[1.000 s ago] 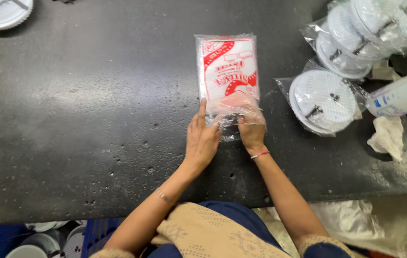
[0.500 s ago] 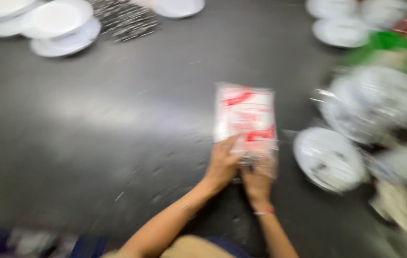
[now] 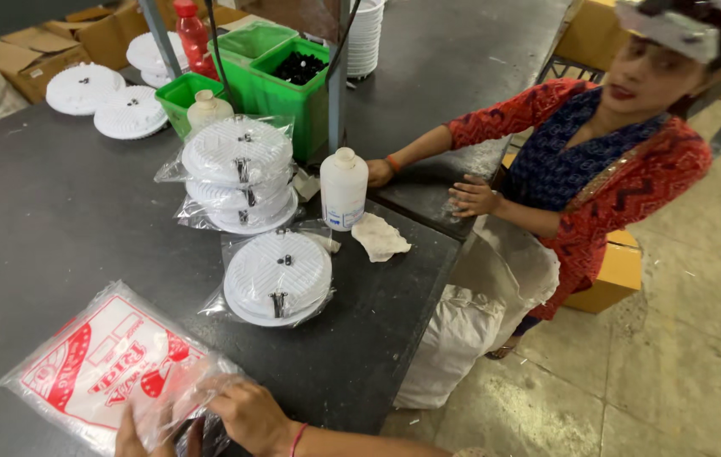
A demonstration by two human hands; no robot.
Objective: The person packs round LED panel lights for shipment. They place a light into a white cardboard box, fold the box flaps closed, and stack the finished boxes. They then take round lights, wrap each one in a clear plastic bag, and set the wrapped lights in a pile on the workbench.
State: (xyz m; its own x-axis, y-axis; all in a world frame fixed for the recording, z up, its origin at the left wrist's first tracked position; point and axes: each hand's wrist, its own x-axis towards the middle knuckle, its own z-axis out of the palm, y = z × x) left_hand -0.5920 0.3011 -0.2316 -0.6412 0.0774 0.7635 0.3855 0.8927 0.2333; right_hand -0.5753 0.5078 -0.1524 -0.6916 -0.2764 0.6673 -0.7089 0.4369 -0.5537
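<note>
On the dark, speckled worktop (image 3: 55, 220) a flat stack of clear plastic bags (image 3: 110, 368), glossy and crinkled with red printing, lies at the near left corner. Both hands are on its near end: the left hand (image 3: 136, 436), mostly cut off by the frame's bottom edge, lies under a loose fold of film, and the right hand (image 3: 250, 415), with a red thread at the wrist, pinches that fold with curled fingers. Just beyond sits a round white ribbed disc in a clear bag (image 3: 277, 275), and behind it a pile of similar bagged discs (image 3: 237, 173). To the right stand a white plastic bottle (image 3: 343, 188) and a crumpled cloth (image 3: 380, 237). Green bins (image 3: 280, 80) stand further back. At the table's right edge a co-worker in a red patterned top (image 3: 606, 161) rests both hands on the surface.
</note>
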